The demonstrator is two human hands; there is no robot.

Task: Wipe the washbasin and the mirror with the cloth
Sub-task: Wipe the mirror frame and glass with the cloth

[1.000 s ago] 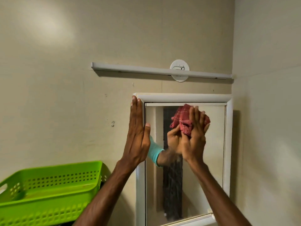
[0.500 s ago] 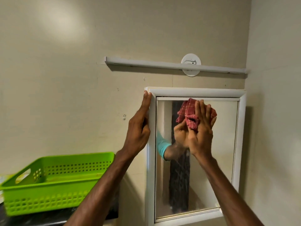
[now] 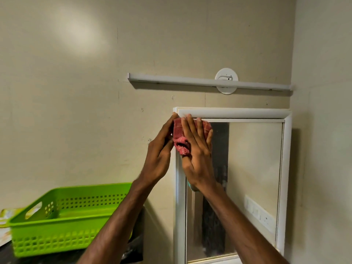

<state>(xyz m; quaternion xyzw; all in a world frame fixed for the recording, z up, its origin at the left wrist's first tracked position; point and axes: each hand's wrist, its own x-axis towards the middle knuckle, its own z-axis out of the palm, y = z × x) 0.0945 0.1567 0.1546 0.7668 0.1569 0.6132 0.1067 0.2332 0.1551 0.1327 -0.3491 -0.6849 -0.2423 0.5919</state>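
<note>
Red checked cloth (image 3: 181, 143) is up at the top-left corner of the mirror (image 3: 255, 168), about mid-frame, squashed flat against the glass under the right hand (image 3: 198, 159). That hand's fingers are straight and close together, with the tips reaching the top bar of the white frame (image 3: 238, 112). So it's pressing the cloth rather than gripping it, and a bunched bit pokes out on the thumb side. Left hand (image 3: 159, 155) is just beside it on the frame's outer left edge, fingers straight too, pointing up to the corner, holding nothing. Lime green plastic basket (image 3: 62, 221) sits lower left on a dark surface (image 3: 7, 254). White tube light fixture (image 3: 190, 80) runs along the beige wall (image 3: 76, 111) above the mirror.
</note>
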